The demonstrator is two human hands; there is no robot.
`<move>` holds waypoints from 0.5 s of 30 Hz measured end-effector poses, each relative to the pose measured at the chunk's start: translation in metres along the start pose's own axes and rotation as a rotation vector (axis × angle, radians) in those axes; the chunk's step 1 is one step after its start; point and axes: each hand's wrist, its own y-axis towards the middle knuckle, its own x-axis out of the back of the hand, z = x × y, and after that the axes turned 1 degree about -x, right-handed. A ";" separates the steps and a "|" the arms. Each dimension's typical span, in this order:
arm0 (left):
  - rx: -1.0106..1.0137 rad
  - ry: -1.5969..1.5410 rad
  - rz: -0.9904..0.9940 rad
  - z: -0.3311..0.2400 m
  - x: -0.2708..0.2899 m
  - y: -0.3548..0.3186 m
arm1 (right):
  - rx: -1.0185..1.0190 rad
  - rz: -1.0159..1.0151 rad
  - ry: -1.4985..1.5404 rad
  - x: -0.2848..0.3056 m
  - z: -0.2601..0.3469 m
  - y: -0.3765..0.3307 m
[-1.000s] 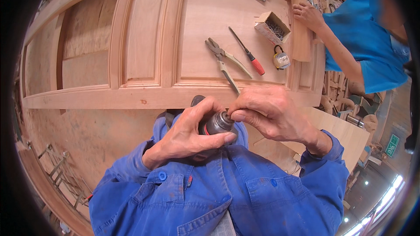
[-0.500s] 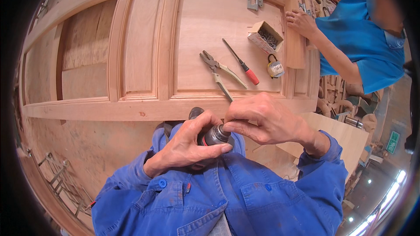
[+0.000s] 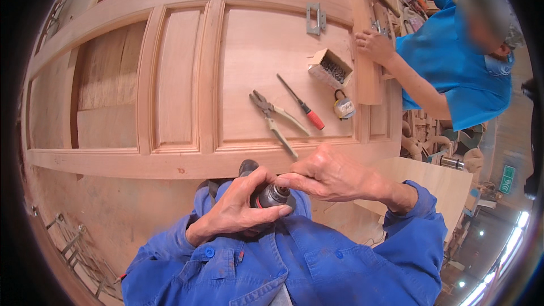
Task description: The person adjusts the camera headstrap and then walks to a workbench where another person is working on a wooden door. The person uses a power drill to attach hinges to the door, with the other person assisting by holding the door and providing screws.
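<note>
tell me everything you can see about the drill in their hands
Only part of the drill shows: a dark grey, metal-looking chuck with a ribbed collar, and a black rounded end poking out above the left hand. It is held close against the blue jacket, just below the edge of the wooden door. The left hand wraps around its body, while the right hand pinches at the chuck's tip. The rest is hidden.

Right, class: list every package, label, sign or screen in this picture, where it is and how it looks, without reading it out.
Cardboard box: open, small, brown, full of dark screws, lying on the wooden door panel near the metal hinge.
Green sign: small rectangle with white markings, at the far right edge.
No screens show.
</note>
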 end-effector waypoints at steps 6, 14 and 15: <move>0.055 -0.087 -0.043 -0.002 0.000 -0.003 | 0.257 -0.213 0.054 -0.009 -0.006 0.004; 0.054 -0.061 -0.032 0.001 -0.004 -0.006 | 0.260 -0.186 -0.063 -0.015 -0.009 -0.003; 0.050 -0.054 -0.034 0.002 -0.005 -0.008 | 0.261 -0.197 -0.119 -0.016 -0.009 -0.003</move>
